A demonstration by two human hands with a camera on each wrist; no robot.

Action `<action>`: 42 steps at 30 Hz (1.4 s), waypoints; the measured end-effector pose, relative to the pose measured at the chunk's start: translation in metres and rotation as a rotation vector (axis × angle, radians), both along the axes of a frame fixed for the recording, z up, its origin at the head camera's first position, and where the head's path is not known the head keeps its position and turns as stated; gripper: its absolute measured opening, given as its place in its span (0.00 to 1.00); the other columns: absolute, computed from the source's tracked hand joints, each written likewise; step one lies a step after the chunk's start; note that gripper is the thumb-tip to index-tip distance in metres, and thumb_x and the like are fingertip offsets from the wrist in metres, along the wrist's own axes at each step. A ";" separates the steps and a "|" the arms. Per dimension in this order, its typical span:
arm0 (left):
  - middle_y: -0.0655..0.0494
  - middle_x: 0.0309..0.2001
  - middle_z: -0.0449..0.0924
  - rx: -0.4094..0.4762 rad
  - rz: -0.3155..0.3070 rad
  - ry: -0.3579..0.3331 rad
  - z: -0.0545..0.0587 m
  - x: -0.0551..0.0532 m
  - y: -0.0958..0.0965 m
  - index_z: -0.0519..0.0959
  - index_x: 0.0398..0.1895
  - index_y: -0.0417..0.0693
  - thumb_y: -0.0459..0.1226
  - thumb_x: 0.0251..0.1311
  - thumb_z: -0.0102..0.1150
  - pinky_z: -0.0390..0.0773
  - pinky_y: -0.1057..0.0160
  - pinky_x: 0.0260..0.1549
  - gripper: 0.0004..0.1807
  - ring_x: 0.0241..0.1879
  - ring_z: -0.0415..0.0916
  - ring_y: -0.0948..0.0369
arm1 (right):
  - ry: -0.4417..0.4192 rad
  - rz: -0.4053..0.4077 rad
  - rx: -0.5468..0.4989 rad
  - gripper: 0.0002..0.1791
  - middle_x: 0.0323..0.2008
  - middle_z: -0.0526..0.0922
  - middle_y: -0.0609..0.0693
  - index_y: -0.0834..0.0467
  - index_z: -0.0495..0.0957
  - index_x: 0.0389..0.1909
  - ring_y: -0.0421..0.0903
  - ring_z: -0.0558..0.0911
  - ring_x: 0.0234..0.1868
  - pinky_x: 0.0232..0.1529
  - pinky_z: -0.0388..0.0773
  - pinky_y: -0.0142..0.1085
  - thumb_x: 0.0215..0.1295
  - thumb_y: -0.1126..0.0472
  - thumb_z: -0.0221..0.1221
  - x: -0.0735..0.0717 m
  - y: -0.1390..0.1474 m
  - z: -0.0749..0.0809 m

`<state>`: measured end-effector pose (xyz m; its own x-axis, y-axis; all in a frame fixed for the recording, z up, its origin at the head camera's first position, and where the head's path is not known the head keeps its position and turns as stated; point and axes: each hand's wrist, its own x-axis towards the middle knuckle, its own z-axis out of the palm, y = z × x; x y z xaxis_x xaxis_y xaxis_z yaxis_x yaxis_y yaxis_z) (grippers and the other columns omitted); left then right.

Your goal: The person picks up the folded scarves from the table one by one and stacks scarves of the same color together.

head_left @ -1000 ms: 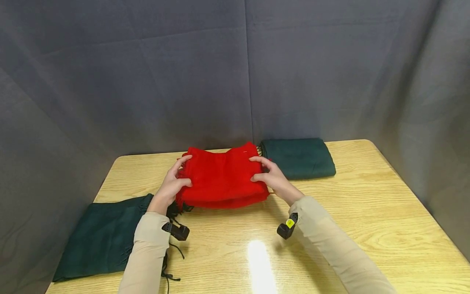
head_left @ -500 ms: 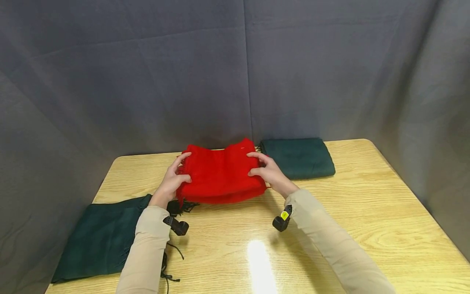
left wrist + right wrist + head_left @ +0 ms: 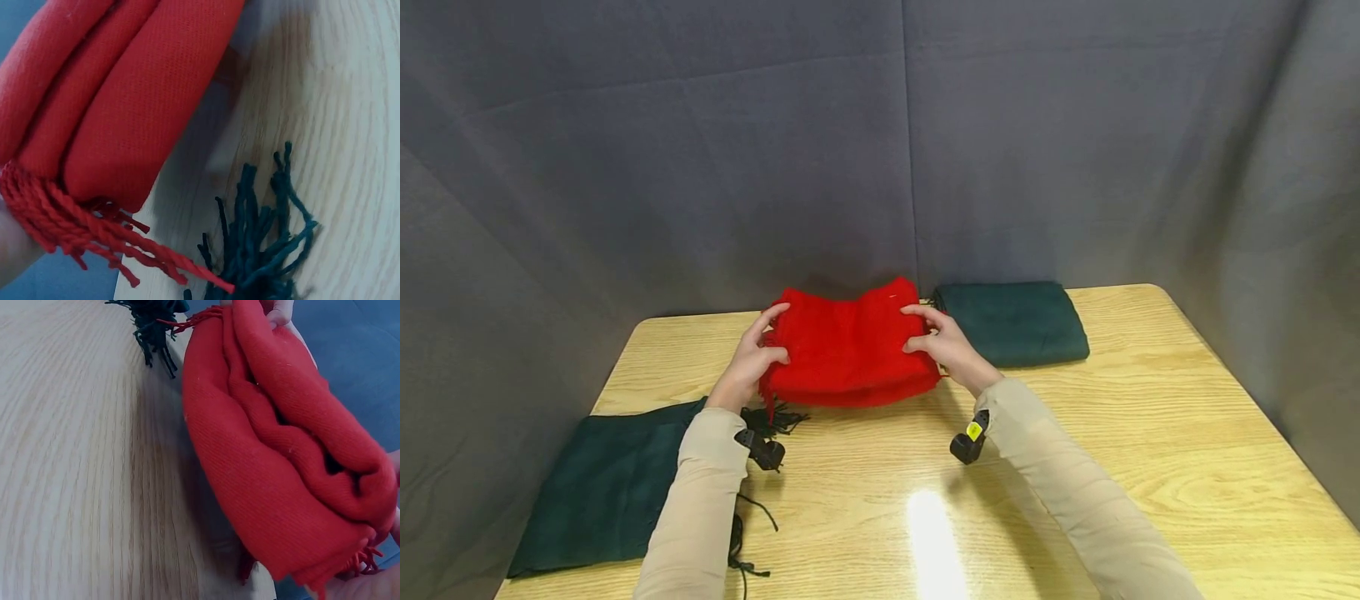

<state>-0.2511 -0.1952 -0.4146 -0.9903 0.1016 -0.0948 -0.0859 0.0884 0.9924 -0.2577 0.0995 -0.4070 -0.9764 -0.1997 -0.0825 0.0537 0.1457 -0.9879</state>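
Your 2 hands hold the red cloth [image 3: 850, 346] between them, raised above the far part of the tabletop [image 3: 1150, 417]. Your left hand [image 3: 747, 362] grips its left end and your right hand [image 3: 951, 346] its right end, each with the thumb and index finger apart on the upper face. The cloth is folded and sags a little in the middle; the left wrist view shows 3 thick folds stacked at its edge, with the red fringe [image 3: 94, 231] hanging by your hand.

At your left lies 1 dark green cloth [image 3: 602, 492], partly covered by your left sleeve [image 3: 700, 508]. Dark green tassels [image 3: 250, 244] spread on the wood just below the red cloth's left end. To your right, near the far edge, lies 1 folded green cloth [image 3: 1015, 323]; the red cloth's right end sits close to its left side, and you cannot tell whether they touch. A black camera sits at each wrist, the right camera [image 3: 967, 446] carrying a yellow sticker [image 3: 974, 431]. The grey curtain [image 3: 775, 167] hangs behind the tabletop.
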 end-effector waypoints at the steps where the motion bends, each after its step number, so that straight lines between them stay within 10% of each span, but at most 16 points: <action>1: 0.51 0.56 0.55 0.000 0.002 0.003 0.000 -0.001 0.000 0.59 0.66 0.59 0.20 0.41 0.53 0.75 0.53 0.42 0.45 0.55 0.57 0.48 | -0.002 0.001 -0.004 0.31 0.49 0.64 0.54 0.55 0.70 0.57 0.50 0.62 0.49 0.38 0.71 0.35 0.47 0.73 0.59 -0.001 0.000 0.000; 21: 0.54 0.50 0.56 -0.068 0.026 0.075 -0.006 -0.018 -0.004 0.60 0.66 0.53 0.19 0.42 0.49 0.73 0.66 0.32 0.42 0.47 0.62 0.53 | -0.018 -0.040 0.005 0.32 0.50 0.65 0.54 0.54 0.71 0.57 0.50 0.61 0.50 0.42 0.69 0.36 0.47 0.74 0.58 -0.014 -0.010 -0.007; 42: 0.45 0.61 0.58 0.008 0.124 -0.049 -0.021 -0.018 -0.001 0.55 0.68 0.59 0.21 0.47 0.52 0.70 0.51 0.49 0.44 0.56 0.59 0.49 | -0.180 -0.066 -0.032 0.33 0.55 0.61 0.55 0.49 0.67 0.61 0.53 0.62 0.54 0.51 0.69 0.48 0.52 0.74 0.55 -0.023 -0.011 -0.028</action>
<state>-0.2693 -0.1963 -0.4356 -0.9895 -0.0202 -0.1430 -0.1440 0.0659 0.9874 -0.2803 0.0880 -0.4352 -0.9574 -0.1409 -0.2519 0.2385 0.1050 -0.9654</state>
